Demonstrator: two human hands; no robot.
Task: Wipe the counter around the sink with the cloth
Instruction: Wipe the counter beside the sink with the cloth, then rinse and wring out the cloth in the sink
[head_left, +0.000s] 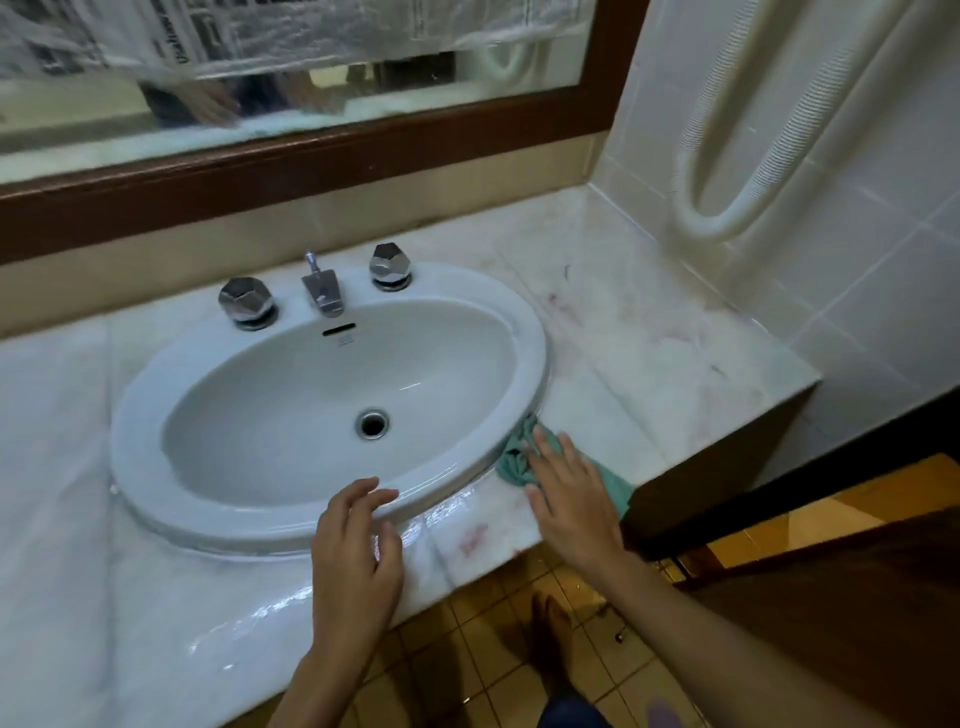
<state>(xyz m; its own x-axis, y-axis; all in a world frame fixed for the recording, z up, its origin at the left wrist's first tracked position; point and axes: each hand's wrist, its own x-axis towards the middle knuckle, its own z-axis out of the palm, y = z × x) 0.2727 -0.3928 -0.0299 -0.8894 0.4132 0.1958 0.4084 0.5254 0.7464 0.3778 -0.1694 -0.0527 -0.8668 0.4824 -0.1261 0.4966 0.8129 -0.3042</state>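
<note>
- The right hand (566, 496) lies flat on the teal cloth (511, 462), fingers straight and spread, pressing it onto the marble counter (649, 332).
- The cloth sits bunched against the right-front edge of the white oval sink (530, 353), and its far corner hangs over the counter's front edge.
- The left hand (358, 551) is over the sink's front rim, fingers relaxed and slightly apart, holding nothing; whether it touches the rim cannot be told.
- 2 faceted chrome knobs, 1 left (245, 301) and 1 right (390, 266), flank the chrome faucet (323, 293).
- A small printed mark sits under the overflow slot (338, 329), too small to read.
- The counter shows a wet sheen near the front and pinkish stains (472, 538).
- A wood-framed mirror (363, 150) carries a printed plastic sheet (311, 31); its lettering is too blurred to read.
- A white corrugated hose (727, 156) loops against the tiled wall.
</note>
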